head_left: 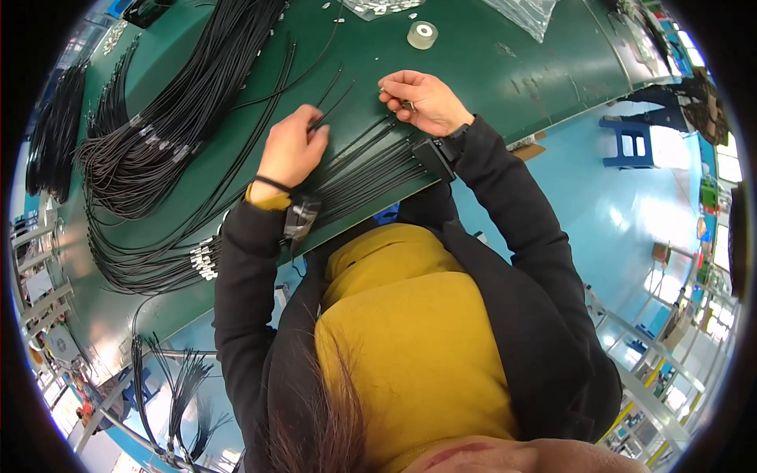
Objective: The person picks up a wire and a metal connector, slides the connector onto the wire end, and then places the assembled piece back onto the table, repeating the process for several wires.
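here the left hand curls knuckles-up on the green table, fingers pinching the tip of a thin black cable from the fanned bundle. the right hand, wrist bent inward, pinches a small metal piece just beside it.

Bright, even overhead light; glare whitens the right-hand windows; fisheye bends edges, black vignette rings the sharp centre.
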